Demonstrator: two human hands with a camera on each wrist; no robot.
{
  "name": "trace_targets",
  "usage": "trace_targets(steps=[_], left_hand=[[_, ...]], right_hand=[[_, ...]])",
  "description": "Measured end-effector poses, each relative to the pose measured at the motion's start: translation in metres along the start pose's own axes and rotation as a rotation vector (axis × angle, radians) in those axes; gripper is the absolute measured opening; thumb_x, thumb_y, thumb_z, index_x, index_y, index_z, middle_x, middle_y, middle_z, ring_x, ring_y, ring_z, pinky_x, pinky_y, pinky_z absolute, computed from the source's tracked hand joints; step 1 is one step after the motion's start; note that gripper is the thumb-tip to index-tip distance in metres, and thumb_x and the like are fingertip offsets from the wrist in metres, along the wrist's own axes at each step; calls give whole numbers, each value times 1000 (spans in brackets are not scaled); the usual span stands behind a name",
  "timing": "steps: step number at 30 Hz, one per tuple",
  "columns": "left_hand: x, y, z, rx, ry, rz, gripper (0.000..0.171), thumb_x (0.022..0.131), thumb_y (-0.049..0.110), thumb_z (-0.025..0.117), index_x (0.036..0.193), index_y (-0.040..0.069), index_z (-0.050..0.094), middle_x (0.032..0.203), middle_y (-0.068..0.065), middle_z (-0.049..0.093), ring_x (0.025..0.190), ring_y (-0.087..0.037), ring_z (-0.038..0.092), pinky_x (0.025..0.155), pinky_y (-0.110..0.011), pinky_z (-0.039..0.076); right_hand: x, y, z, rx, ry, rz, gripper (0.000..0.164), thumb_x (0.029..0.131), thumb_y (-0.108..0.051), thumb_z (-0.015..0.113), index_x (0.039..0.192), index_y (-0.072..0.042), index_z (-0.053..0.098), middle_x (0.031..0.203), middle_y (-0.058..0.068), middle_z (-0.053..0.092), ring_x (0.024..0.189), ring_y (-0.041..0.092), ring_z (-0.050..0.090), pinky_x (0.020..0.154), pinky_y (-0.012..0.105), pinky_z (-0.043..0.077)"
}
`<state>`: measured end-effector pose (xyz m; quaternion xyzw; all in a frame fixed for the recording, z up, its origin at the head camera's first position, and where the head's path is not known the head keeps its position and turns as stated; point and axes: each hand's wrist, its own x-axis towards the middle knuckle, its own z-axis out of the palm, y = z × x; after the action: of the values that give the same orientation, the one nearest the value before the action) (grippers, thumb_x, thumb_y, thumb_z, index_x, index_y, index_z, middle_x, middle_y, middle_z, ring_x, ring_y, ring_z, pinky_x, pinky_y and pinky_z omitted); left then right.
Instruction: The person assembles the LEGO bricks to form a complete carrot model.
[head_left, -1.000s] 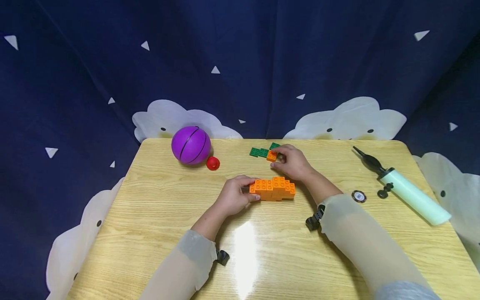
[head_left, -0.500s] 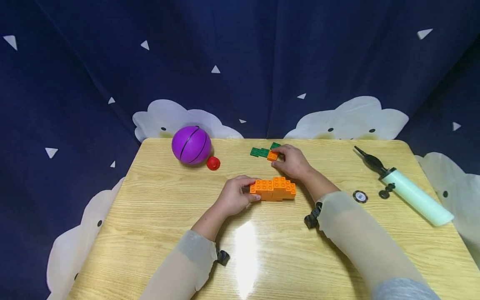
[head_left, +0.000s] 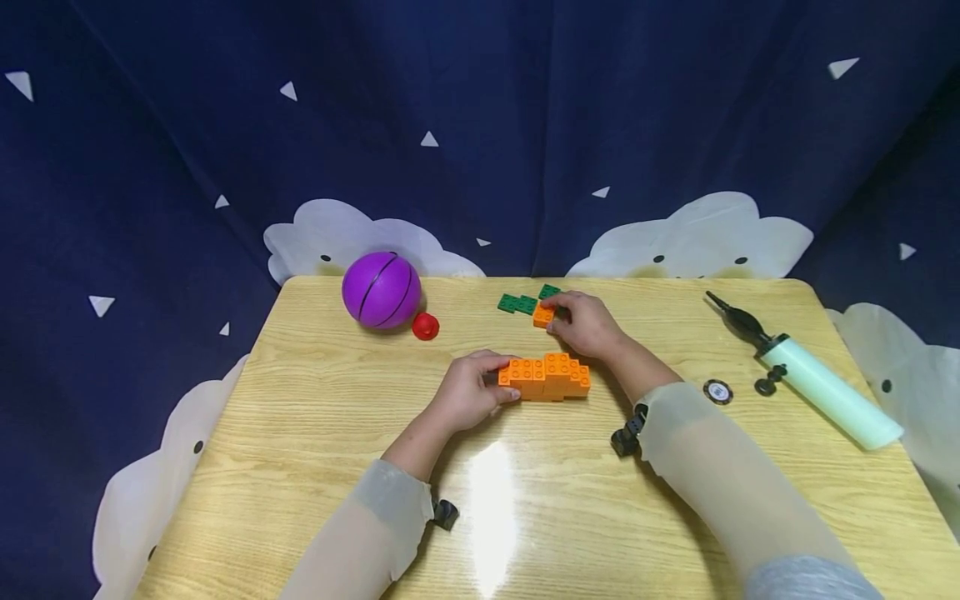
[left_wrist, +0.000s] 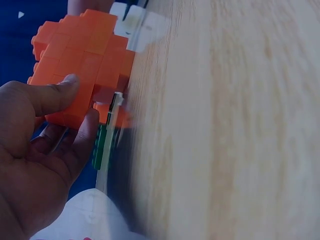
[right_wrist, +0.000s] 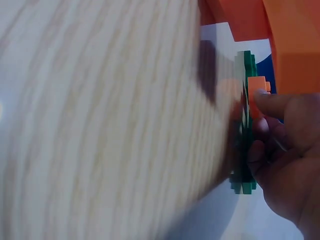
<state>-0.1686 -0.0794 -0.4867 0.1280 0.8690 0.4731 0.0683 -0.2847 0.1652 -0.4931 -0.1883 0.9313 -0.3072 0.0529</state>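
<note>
The orange block stack [head_left: 546, 380] is near the middle of the table [head_left: 337, 517], studs up in the head view, and the left hand [head_left: 471, 388] pinches its left end, thumb on the near side and fingers behind; whether its base touches the wood I cannot tell. Beyond the stack, the right hand [head_left: 588, 325] pinches a small orange brick [head_left: 543, 315] between thumb and fingers. Two green bricks [head_left: 517, 304] lie end to end farther beyond the stack, just left of the small orange brick, and a third green piece [head_left: 550, 291] shows behind that brick, partly hidden by the fingers. To the left of the stack and farther back sits a purple ball [head_left: 382, 290] with black lines, with a little red hat [head_left: 425, 326] just beside it. To the right of the stack, well apart from it, lie a round chip [head_left: 717, 392] with a dark rim, a small black piece [head_left: 766, 387] and, farthest right, a pale green hand pump [head_left: 828, 392], its black nozzle pointing back. Behind the stack, past the table's far edge, hangs a dark blue curtain [head_left: 480, 108] patterned with white triangles and clouds.
</note>
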Motion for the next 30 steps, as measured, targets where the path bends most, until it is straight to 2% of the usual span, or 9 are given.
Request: trace_targets(steps=[3, 8, 12, 17, 23, 30], left_hand=[[0, 0, 0, 3, -4, -4, 52, 83, 13, 89, 132, 8, 72, 124, -2, 70, 118, -19, 64, 105, -38, 50], [0, 1, 0, 8, -11, -10, 52, 83, 14, 89, 132, 9, 72, 126, -2, 70, 120, -20, 63, 106, -38, 50], [1, 1, 0, 13, -7, -7, 52, 83, 14, 89, 132, 11, 72, 126, -2, 70, 119, -19, 64, 105, -38, 50], [0, 2, 0, 7, -9, -12, 52, 83, 13, 89, 132, 11, 72, 126, -1, 70, 118, -19, 64, 103, -38, 51], [0, 1, 0, 0, -11, -9, 51, 83, 13, 88, 131, 12, 73, 123, 1, 71, 115, -17, 64, 101, -38, 53], [0, 1, -1, -10, -13, -10, 50, 84, 13, 88, 131, 12, 73, 122, 2, 71, 113, -16, 64, 99, -38, 53]], right_hand=[[-4, -1, -3, 11, -2, -6, 39, 98, -16, 71, 136, -12, 67, 139, 13, 62, 117, 31, 59, 106, 49, 46], [-12, -5, -9, 39, 8, -7, 38, 97, -14, 71, 134, -13, 69, 135, 9, 64, 94, 26, 59, 87, 41, 51], [-18, -10, -12, 53, 20, -26, 37, 96, -14, 73, 133, -13, 69, 129, 7, 66, 84, 22, 58, 77, 37, 50], [-25, -16, -17, 71, 16, -42, 37, 96, -13, 73, 133, -13, 70, 124, 7, 67, 81, 22, 58, 73, 36, 50], [-32, -20, -23, 113, -4, -33, 36, 97, -14, 73, 133, -15, 69, 126, 6, 66, 79, 22, 59, 69, 36, 51], [-41, -23, -28, 98, 17, -93, 35, 96, -14, 75, 130, -14, 72, 127, 6, 67, 85, 22, 60, 73, 37, 51]])
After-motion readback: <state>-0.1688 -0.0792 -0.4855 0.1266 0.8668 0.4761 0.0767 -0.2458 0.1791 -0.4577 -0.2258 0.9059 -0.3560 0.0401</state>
